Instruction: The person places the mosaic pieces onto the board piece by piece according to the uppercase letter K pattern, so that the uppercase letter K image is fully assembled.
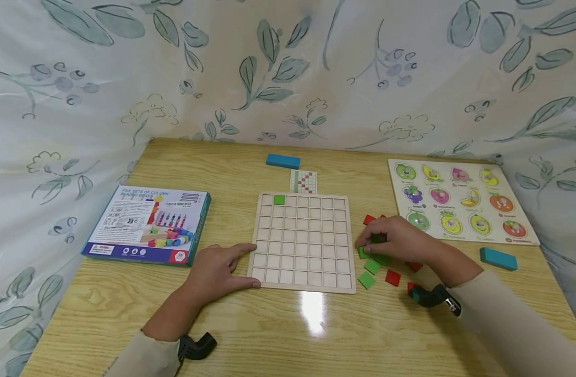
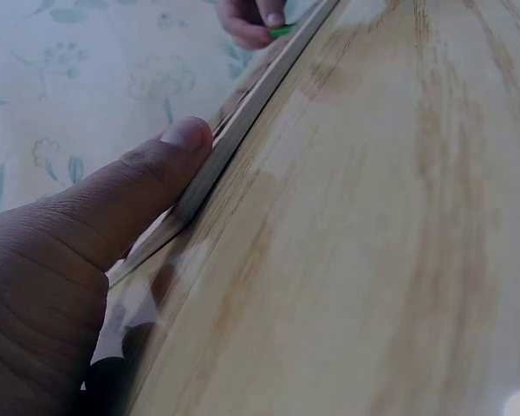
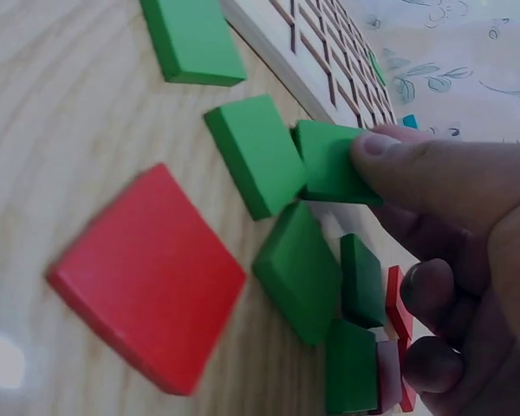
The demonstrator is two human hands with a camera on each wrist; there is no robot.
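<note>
A wooden grid board (image 1: 303, 242) lies flat in the middle of the table, with one green square tile (image 1: 279, 200) in its top row. My left hand (image 1: 217, 272) rests at the board's left side, index finger on the edge and thumb (image 2: 169, 160) stretched along the lower left corner. Right of the board, my right hand (image 1: 395, 238) pinches a green tile (image 3: 331, 163) between thumb and index finger, low over the pile. Loose green tiles and red tiles (image 3: 152, 282) lie around and under that hand, which hides part of them in the head view.
Behind the board lies a small pattern card (image 1: 304, 181) by a blue block (image 1: 283, 161). A boxed toy set (image 1: 148, 225) sits at the left. A fruit puzzle board (image 1: 462, 201) and another blue block (image 1: 498, 258) are at the right. A patterned cloth (image 1: 288, 78) hangs behind.
</note>
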